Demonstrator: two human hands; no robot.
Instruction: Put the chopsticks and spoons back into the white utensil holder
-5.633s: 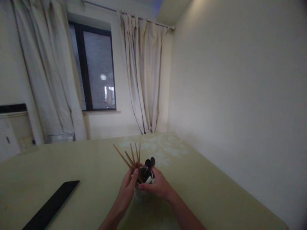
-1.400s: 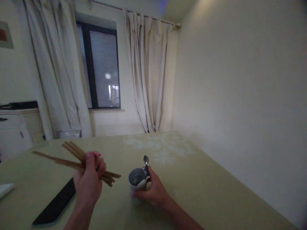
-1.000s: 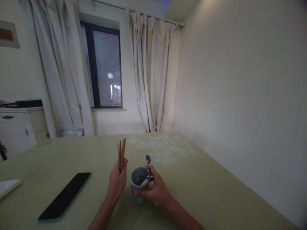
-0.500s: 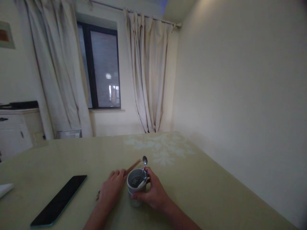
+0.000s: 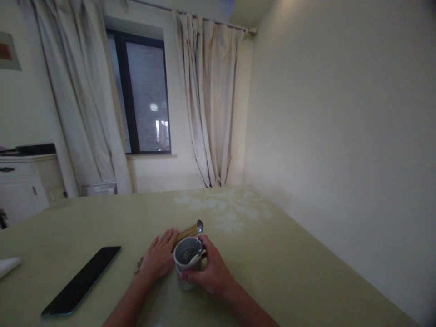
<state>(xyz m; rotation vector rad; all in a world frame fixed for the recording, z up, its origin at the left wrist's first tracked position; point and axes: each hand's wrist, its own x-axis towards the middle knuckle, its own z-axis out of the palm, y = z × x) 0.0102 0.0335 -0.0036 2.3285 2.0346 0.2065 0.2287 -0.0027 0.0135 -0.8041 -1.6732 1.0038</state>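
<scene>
My left hand lies palm down on a bundle of chopsticks, its fingers stretched out. The sticks stick out past the fingertips, and their other ends show at the wrist side; the palm hides the middle. Close to its right, my right hand is wrapped round a grey utensil holder, thumb at the front and fingers behind. Small holes dot the holder's bottom. Inside it a metal spoon stands bowl up, leaning against the right rim, beside a pale utensil whose kind is unclear.
The pale green table bears a white leaf pattern at its far end. A dark phone or tablet lies to the left, with a white object at the far left edge. A wall runs along the right side.
My left hand has flattened, with its fingers stretched out over the chopsticks, which now look more spread. The utensil holder and my right hand have shifted slightly left.
</scene>
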